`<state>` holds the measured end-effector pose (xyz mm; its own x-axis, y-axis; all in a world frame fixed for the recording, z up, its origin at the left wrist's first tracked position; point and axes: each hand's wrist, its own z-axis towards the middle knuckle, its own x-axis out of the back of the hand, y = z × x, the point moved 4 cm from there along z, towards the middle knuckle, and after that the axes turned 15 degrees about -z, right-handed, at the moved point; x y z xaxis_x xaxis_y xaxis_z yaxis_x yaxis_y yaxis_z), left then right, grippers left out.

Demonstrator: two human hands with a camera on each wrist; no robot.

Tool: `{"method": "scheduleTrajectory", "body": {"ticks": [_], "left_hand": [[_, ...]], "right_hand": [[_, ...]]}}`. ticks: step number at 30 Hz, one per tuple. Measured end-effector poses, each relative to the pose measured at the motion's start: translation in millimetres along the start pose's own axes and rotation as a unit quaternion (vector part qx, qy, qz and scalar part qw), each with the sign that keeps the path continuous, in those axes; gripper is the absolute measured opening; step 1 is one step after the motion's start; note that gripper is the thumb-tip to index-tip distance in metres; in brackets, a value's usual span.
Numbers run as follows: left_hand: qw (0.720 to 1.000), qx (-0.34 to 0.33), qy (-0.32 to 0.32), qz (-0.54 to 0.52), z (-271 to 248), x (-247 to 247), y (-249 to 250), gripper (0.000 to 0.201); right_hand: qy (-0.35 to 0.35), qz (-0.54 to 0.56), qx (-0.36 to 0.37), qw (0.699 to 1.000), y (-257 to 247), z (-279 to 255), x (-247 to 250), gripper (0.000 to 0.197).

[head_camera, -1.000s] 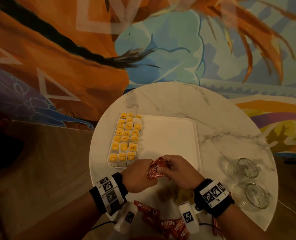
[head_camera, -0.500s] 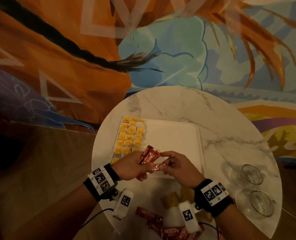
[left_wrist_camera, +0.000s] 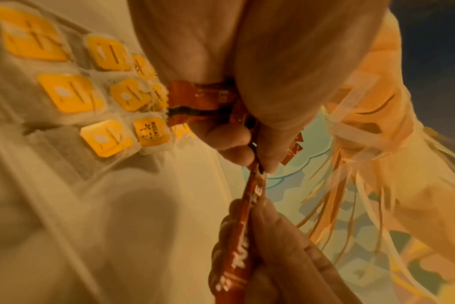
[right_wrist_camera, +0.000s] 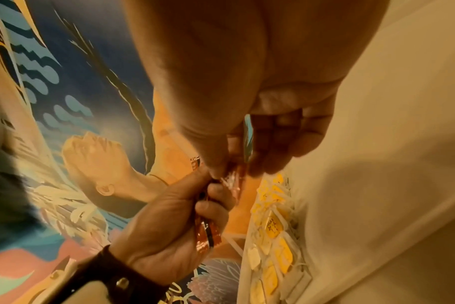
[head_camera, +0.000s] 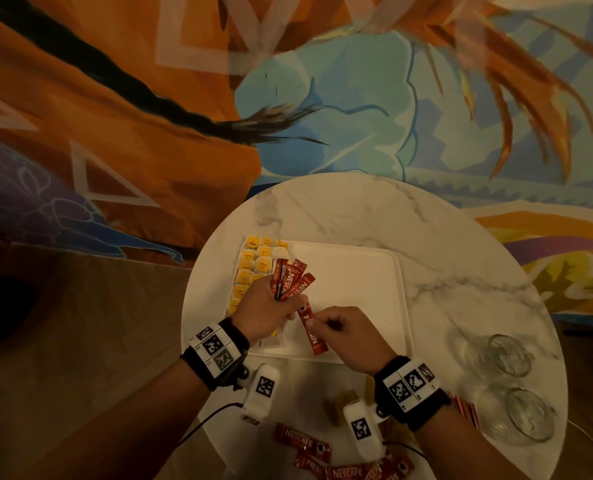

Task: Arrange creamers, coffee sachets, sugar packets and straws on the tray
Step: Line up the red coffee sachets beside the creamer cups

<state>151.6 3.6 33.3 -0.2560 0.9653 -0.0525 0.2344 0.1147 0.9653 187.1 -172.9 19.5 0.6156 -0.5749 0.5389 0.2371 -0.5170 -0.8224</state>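
Note:
Over the white tray [head_camera: 357,282], my left hand [head_camera: 264,306] grips a fan of red coffee sachets [head_camera: 290,282]. My right hand [head_camera: 343,327] pinches a single red sachet [head_camera: 310,330] whose upper end sits at the left hand's fingers. The left wrist view shows that single sachet [left_wrist_camera: 242,236] running between both hands, with the bundle [left_wrist_camera: 198,100] in the left fist. Yellow-topped creamers [head_camera: 253,268] fill the tray's left side in rows. More red sachets [head_camera: 326,459] lie on the table near its front edge.
The tray sits on a round marble table [head_camera: 374,209]. Two empty glasses [head_camera: 499,355] [head_camera: 523,417] stand at the right. Brown packets [head_camera: 340,407] lie between my wrists, and striped straws [head_camera: 465,410] show behind the right wrist. A painted wall rises behind.
Both hands rose from the table's front onto the tray with the sachets. The bundle now fans upright in my left hand, and my right hand has drawn one sachet down and right.

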Motion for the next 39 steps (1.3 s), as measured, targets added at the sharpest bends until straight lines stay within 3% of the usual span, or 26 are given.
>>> {"method": "scheduleTrajectory", "body": {"ticks": [6, 10, 13, 22, 30, 39], "left_hand": [[0.999, 0.009, 0.016, -0.041, 2.7, 1.8, -7.3, 0.013], [0.999, 0.029, -0.003, -0.029, 0.8, 3.7, -13.1, 0.011], [0.998, 0.033, 0.023, -0.048, 6.1, 9.5, -17.7, 0.018], [0.996, 0.022, 0.074, -0.044, 28.9, 27.7, -10.3, 0.016], [0.995, 0.058, 0.053, -0.055, 45.3, 36.6, -16.1, 0.021], [0.984, 0.087, 0.079, -0.133, 53.2, 60.2, -15.3, 0.014]], "right_hand": [[0.026, 0.115, -0.054, 0.992, -3.4, 16.5, 4.7, 0.006], [0.058, 0.245, -0.123, 0.96, 0.6, 25.7, 5.5, 0.015], [0.059, 0.278, -0.143, 0.948, -0.7, 29.5, 3.4, 0.013], [0.108, 0.16, -0.129, 0.973, 18.6, 44.0, 15.1, 0.016], [0.112, 0.117, -0.125, 0.979, 36.3, 64.3, 28.2, 0.014], [0.179, 0.012, -0.191, 0.965, 76.4, 118.7, 57.2, 0.01]]}}
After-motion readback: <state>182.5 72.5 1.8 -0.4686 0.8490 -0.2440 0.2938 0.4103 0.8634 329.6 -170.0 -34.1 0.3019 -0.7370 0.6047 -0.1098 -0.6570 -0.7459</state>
